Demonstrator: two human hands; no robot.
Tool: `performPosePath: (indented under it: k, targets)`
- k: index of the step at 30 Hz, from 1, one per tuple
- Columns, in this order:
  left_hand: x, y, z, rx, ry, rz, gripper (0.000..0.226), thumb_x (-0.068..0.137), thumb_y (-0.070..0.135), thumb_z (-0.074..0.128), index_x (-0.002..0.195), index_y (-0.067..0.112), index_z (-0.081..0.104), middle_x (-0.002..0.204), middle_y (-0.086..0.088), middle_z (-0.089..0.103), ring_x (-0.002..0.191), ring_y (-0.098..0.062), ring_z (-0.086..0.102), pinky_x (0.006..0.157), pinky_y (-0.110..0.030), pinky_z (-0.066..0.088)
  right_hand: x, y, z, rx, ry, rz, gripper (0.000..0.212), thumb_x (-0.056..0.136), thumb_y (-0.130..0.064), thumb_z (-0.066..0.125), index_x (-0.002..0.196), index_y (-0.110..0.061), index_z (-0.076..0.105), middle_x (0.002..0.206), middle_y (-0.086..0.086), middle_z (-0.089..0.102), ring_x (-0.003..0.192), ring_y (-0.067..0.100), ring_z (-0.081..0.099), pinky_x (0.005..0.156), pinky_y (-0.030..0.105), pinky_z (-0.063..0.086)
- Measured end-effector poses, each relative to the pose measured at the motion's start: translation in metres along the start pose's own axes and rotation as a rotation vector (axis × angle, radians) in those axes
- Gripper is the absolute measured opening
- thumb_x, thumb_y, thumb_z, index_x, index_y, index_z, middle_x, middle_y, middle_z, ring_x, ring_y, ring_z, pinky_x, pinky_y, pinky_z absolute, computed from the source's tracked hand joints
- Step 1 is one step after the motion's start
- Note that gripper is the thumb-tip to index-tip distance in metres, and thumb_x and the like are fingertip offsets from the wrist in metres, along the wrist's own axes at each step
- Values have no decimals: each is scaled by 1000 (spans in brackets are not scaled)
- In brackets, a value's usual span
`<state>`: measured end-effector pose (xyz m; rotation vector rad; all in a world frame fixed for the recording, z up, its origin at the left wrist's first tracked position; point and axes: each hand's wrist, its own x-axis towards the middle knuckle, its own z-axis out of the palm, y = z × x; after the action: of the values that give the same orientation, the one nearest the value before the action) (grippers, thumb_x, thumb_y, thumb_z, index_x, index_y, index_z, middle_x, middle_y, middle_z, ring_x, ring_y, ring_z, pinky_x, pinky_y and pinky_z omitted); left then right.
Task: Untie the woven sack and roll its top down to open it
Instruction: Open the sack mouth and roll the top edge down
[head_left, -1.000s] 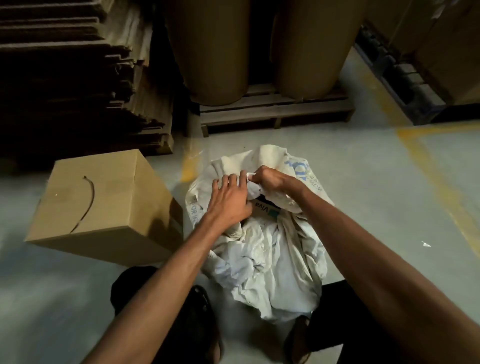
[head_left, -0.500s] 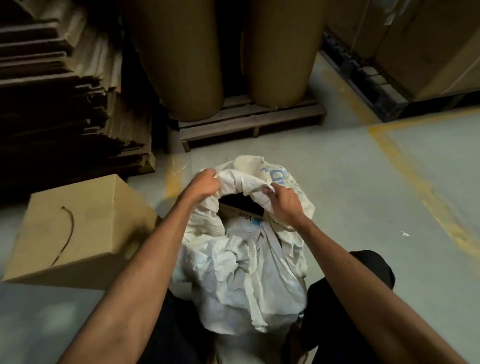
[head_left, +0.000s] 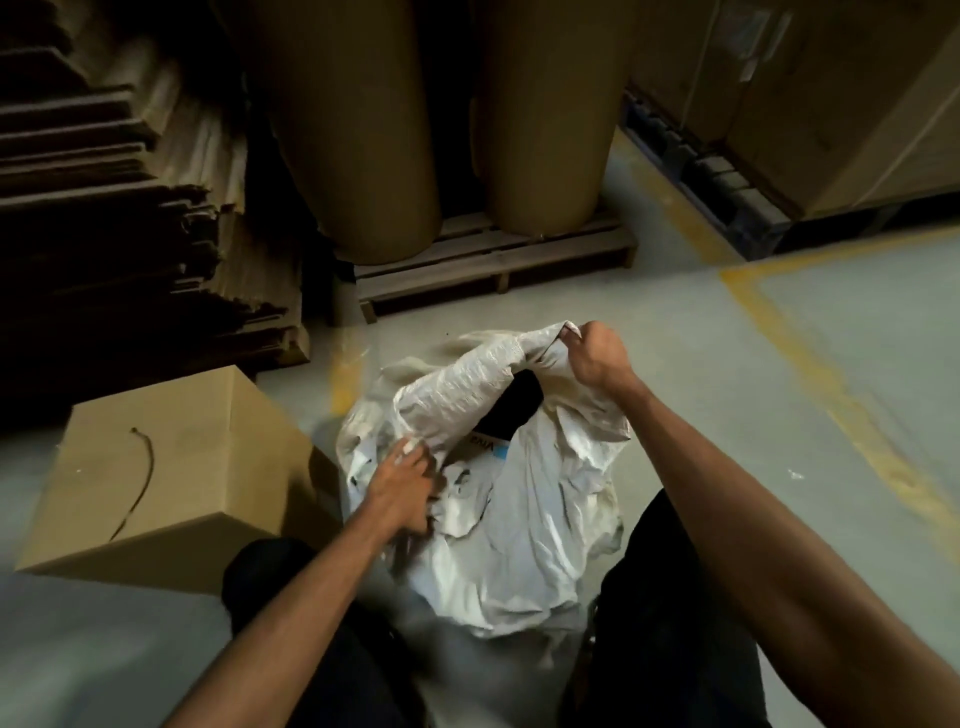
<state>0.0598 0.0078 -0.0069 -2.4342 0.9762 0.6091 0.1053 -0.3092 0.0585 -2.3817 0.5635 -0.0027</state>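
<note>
A crumpled white woven sack (head_left: 524, 525) stands on the grey floor between my knees. Its mouth gapes, showing a dark opening (head_left: 511, 402) near the top. My right hand (head_left: 595, 356) is fisted on the far right part of the rim and holds it up and stretched. My left hand (head_left: 402, 483) grips the near left edge lower down, fingers pressed into the fabric. A rolled band of sack cloth runs between the two hands.
A closed cardboard box (head_left: 171, 478) with a loose string (head_left: 140, 480) on top sits close at the left. Ahead, two big brown paper rolls (head_left: 363, 130) stand on a wooden pallet (head_left: 493, 260). Stacked flat cardboard fills the left, cartons on a dark pallet the right.
My right hand has lifted the rim up and to the right. My left hand has dropped from the top of the rim to the near left edge. The mouth is wider.
</note>
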Motion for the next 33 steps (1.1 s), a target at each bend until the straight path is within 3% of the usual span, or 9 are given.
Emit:
performPosePath:
  k: [6,10,14,17,22,25,27,29,33]
  targets:
    - [7,-56,-8,-282,107,-203,82,77,48,68,151,33,37,159,1,30,151,-20,15,118,-61,-3,6,-5,0,96,-147,23,49,105,-43,48,72,-7,53,79,15,60,73,31,57,67,37,41]
    - [14,-44,-16,-524,93,-193,79,70,44,79,142,33,48,139,-2,51,130,-21,42,110,-50,32,1,-1,2,156,-190,-12,40,101,-37,51,70,-14,52,67,5,54,62,21,46,61,34,36]
    - [29,-16,-46,-659,528,-242,55,79,46,69,128,29,52,120,2,53,109,-16,50,84,-32,47,-4,0,8,148,-182,-47,41,105,-37,46,70,-15,52,70,3,57,66,21,49,61,35,36]
    - [51,4,-75,-584,727,-213,72,84,44,61,146,19,33,140,-9,40,128,-27,40,100,-40,44,-6,0,17,106,-223,-40,46,103,-45,44,74,-11,53,76,9,61,70,25,53,62,35,37]
    - [84,26,-100,-568,519,-36,62,89,22,56,146,17,33,141,-10,51,137,-28,40,121,-51,14,-14,2,29,-29,-400,-39,47,105,-42,41,121,-3,62,121,15,60,108,33,58,86,38,43]
    - [87,30,-100,-822,376,-6,45,87,7,53,129,19,46,116,-12,66,107,-32,61,92,-40,42,-13,9,33,-123,-519,3,45,100,-41,46,124,-7,63,131,18,62,110,34,61,90,43,49]
    - [88,26,-96,-928,320,-30,14,96,19,50,109,21,56,108,-12,69,91,-28,62,73,-35,42,-22,8,31,4,-445,-13,47,91,-53,51,109,-12,65,120,14,68,103,31,64,85,41,50]
    - [90,15,-94,-1022,287,-131,21,98,37,44,85,24,55,102,-12,69,81,-25,60,67,-34,39,-38,10,37,50,-355,-75,60,84,-60,55,127,-18,54,126,12,61,115,34,57,94,44,47]
    - [87,-10,-99,-1141,172,-333,36,92,43,48,99,12,65,111,-13,67,96,-32,61,74,-36,41,-85,18,73,-304,-60,-87,76,96,-55,53,156,-22,21,146,16,40,130,40,44,103,59,40]
